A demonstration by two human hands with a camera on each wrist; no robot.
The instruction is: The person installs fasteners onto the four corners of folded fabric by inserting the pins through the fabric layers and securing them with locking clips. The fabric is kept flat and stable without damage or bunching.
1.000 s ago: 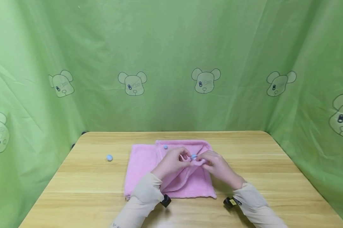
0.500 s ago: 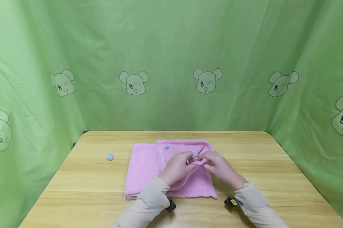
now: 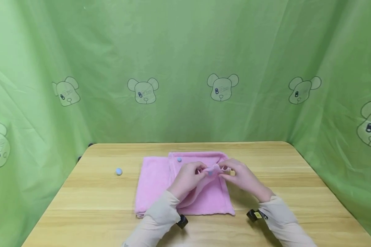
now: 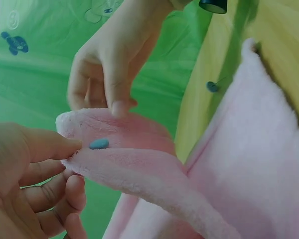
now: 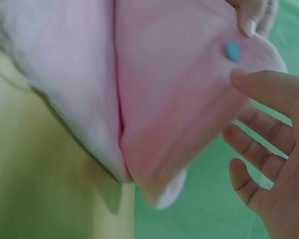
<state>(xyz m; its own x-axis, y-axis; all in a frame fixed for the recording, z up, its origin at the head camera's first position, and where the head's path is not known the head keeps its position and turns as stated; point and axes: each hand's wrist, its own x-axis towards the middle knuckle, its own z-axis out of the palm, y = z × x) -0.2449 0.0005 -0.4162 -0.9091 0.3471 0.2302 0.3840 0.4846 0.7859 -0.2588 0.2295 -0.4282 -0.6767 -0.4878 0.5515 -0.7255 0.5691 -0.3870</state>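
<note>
Head view: mid-worktop [image 3: 296, 192], your left hand [image 3: 187, 178] and right hand [image 3: 242, 175] pinch the pink towel [image 3: 154, 183] beside a blue button [image 4: 99, 144]; a second button [image 3: 179, 160] seems placed, while a third button [image 3: 119, 171] lies off it, nearer the left edge.

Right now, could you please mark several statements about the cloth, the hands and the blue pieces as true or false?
1. The left hand and right hand are both at the pink cloth. True.
2. The cloth lies completely flat. False: part of it is lifted at the hands.
3. Between the hands, a small blue piece is on the cloth. True.
4. A second blue piece rests on the table, apart from the cloth. True.
5. Everything behind the table is red. False: the curtain is green.
</note>
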